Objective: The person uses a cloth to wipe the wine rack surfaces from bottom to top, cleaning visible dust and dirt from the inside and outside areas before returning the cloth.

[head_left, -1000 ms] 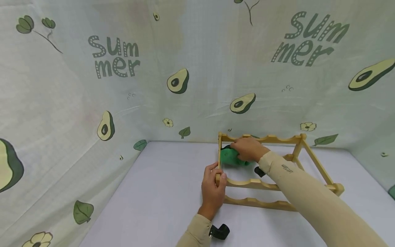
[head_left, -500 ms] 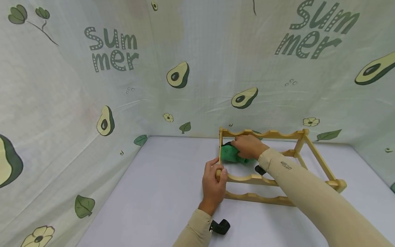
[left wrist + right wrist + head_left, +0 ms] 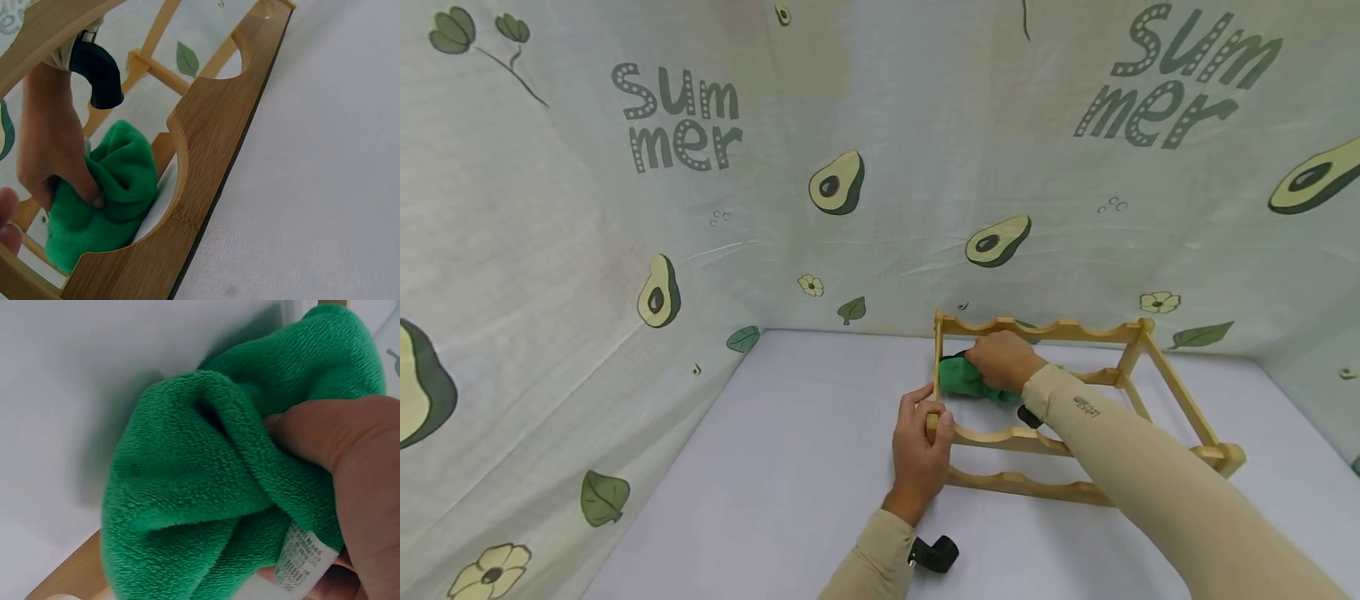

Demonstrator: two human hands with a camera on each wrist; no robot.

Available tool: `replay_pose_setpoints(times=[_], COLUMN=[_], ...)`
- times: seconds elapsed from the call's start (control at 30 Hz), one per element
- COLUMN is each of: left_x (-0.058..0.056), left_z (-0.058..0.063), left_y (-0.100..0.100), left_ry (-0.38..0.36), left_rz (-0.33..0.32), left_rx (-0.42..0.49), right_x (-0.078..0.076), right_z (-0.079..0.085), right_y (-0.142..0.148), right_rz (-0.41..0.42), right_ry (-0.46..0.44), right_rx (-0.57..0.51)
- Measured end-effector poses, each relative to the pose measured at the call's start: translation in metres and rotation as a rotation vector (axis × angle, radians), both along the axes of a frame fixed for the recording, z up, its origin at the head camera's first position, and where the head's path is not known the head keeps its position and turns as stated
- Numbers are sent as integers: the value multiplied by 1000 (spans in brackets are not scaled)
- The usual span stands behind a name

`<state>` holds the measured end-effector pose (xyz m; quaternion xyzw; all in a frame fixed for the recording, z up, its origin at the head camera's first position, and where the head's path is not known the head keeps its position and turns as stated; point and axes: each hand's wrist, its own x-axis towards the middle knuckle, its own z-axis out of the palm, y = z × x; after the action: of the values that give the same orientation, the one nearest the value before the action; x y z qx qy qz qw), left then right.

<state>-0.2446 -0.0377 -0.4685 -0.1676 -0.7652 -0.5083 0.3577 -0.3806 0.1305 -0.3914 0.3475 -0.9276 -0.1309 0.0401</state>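
Note:
A wooden rack (image 3: 1018,437) with scalloped rails stands on the white table. My left hand (image 3: 919,446) grips its near left corner, fingers wrapped around the post. Inside the rack's left end, my right hand (image 3: 1003,362) holds a bunched green cloth (image 3: 961,377). In the right wrist view the thumb presses into the folds of the cloth (image 3: 187,469), and a white printed label (image 3: 305,559) sticks out beside the fingers. The left wrist view shows the cloth (image 3: 119,187) behind a scalloped rail (image 3: 212,125), touching or very near it.
The white table top (image 3: 775,467) extends left and in front of the rack. A printed fabric backdrop (image 3: 895,167) hangs close behind the rack's rear rail. A black wrist-camera mount (image 3: 934,553) sits at my left wrist.
The head view has tilted and shifted slightly. My right hand and the cloth have moved a little within the rack's left end; my left hand keeps its grip on the corner.

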Motion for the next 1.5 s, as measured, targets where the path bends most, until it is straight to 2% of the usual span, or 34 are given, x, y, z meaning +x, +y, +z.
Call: replay_pose_setpoints(times=[0.2,0.43,0.63,0.87,1.27,1.5], left_x=[-1,-1,-1,-3,-7,-5], left_z=[-2,-1,0,-2,-3,-2], left_y=[-2,-2,-1,2,1,-1], left_ry=[28,5,-5,9,33,18], left_rz=[3,-12,-32,-27,-27,-21], left_rx=[3,9,8,-3,-6,-3], right_x=[1,-2,-4,-4,-6,-9], right_z=[2,7,9,14,20,17], right_y=[-8,-2,12,25,38,52], right_rz=[-6,-71,-99,-125,-131,-121], right_ry=[-15,-95,-173,-263,-320,-374], right_rx=[46,100,63,35,61,2])
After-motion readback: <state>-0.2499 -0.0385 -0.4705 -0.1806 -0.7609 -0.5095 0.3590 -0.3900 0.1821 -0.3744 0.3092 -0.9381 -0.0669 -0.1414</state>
